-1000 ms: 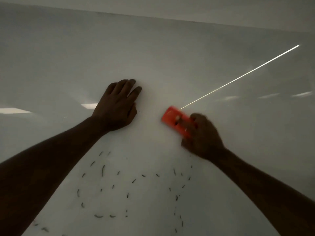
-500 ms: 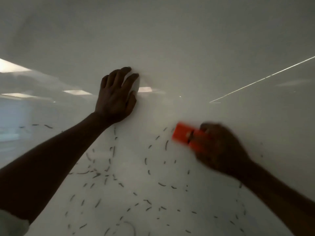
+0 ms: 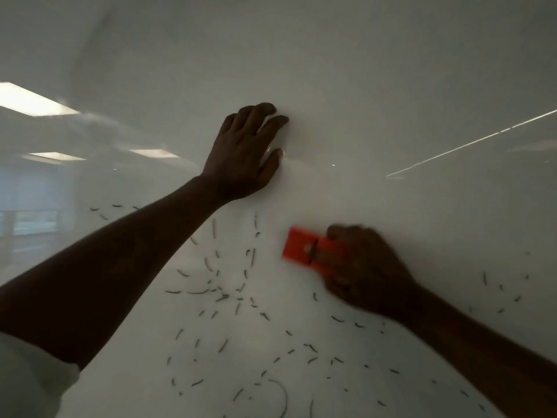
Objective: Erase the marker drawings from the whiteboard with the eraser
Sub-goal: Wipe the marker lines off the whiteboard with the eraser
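**Q:** How far have you got with the board?

**A:** Partway, I'd judge. From my head camera, the only view there is, the upper stretch of the whiteboard (image 3: 346,70) is bare apart from reflected ceiling lights (image 3: 33,101). The lower half carries scattered short dark marker dashes (image 3: 229,297), broken bits of lines and not whole drawings, running down to the bottom edge of the picture. A longer curved stroke (image 3: 281,396) sits near the bottom. So most of the ink looks thinned but not gone; all the lower part is left to do.

**Q:** Where's the eraser?

**A:** The orange eraser (image 3: 304,248) is flat against the board, right of centre, just above the thick of the dashes. My right hand (image 3: 364,273) is closed around its right end, blurred.

**Q:** And your other hand?

**A:** My left hand (image 3: 244,155) is open, palm and fingers pressed on the clean area above the marks, holding nothing.

**Q:** Counts?

**A:** One eraser, one board, two hands. The dashes are far too many and too small to count; dozens at least.
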A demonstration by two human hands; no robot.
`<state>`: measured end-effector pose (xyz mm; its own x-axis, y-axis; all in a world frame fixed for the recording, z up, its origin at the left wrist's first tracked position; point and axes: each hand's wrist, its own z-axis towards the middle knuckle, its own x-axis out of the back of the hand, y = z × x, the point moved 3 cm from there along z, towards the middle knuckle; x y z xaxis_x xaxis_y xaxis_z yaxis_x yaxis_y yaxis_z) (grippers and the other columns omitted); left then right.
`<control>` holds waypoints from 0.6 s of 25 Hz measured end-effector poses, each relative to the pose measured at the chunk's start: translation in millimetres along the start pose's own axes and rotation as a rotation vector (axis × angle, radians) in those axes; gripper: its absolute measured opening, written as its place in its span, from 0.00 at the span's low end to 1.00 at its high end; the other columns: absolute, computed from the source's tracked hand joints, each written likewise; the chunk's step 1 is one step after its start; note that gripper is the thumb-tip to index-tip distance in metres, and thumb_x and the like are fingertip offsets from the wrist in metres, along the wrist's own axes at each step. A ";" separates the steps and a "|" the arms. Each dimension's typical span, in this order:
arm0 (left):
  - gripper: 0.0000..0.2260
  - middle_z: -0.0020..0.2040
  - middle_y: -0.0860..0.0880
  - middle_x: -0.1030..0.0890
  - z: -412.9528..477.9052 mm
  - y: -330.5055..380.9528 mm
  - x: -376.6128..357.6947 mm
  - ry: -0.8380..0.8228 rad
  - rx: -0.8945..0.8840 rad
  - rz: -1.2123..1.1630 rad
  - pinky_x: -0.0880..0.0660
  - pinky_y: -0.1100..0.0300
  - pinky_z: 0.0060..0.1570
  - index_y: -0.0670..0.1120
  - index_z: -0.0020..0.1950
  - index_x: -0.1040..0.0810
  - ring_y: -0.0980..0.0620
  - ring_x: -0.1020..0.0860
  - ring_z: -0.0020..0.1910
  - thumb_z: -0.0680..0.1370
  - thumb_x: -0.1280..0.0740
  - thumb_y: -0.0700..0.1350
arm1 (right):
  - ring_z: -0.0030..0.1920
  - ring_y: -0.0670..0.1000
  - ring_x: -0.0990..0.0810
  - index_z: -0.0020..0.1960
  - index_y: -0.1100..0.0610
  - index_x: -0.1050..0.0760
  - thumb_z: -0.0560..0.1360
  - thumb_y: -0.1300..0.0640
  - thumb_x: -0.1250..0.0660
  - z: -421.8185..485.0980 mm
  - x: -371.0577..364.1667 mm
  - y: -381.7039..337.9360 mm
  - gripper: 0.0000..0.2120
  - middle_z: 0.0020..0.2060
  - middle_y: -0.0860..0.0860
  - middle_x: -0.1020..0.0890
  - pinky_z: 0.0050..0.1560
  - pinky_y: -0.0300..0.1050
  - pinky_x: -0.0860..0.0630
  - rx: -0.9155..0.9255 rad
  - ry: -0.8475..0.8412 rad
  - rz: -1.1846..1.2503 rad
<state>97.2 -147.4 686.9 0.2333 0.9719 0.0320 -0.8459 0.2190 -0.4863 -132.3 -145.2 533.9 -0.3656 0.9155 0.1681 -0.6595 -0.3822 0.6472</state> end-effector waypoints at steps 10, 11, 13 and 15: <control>0.21 0.70 0.39 0.26 -37.1 -70.2 5.9 0.146 0.254 0.091 0.33 0.48 0.63 0.41 0.72 0.26 0.39 0.28 0.67 0.81 0.38 0.47 | 0.52 0.58 0.26 0.73 0.50 0.36 0.74 0.46 0.36 73.3 -49.2 -107.7 0.29 0.59 0.61 0.27 0.51 0.53 0.23 -0.195 0.073 0.004; 0.21 0.70 0.39 0.26 -38.0 -71.2 6.3 0.149 0.253 0.085 0.33 0.48 0.63 0.41 0.72 0.26 0.39 0.28 0.67 0.81 0.38 0.47 | 0.52 0.58 0.24 0.72 0.50 0.33 0.74 0.47 0.34 61.6 -55.7 -133.2 0.27 0.60 0.62 0.26 0.50 0.53 0.22 -0.023 -0.013 -0.002; 0.21 0.70 0.39 0.26 -39.9 -73.5 5.9 0.153 0.259 0.084 0.33 0.48 0.63 0.41 0.72 0.25 0.39 0.28 0.67 0.81 0.38 0.48 | 0.53 0.58 0.24 0.70 0.48 0.29 0.74 0.47 0.33 69.4 -52.2 -116.8 0.25 0.60 0.61 0.24 0.51 0.55 0.22 0.167 -0.106 -0.022; 0.21 0.70 0.40 0.25 -39.3 -75.2 4.5 0.158 0.250 0.081 0.34 0.49 0.63 0.42 0.72 0.25 0.39 0.28 0.67 0.81 0.38 0.48 | 0.51 0.58 0.25 0.69 0.47 0.27 0.75 0.50 0.35 103.8 -39.1 -60.1 0.22 0.58 0.58 0.23 0.51 0.56 0.23 0.026 -0.057 -0.079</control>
<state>180.8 -162.9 689.3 0.2153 0.9659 -0.1439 -0.9521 0.1749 -0.2507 -10.1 -144.9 565.6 -0.2743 0.9487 0.1573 -0.6674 -0.3056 0.6791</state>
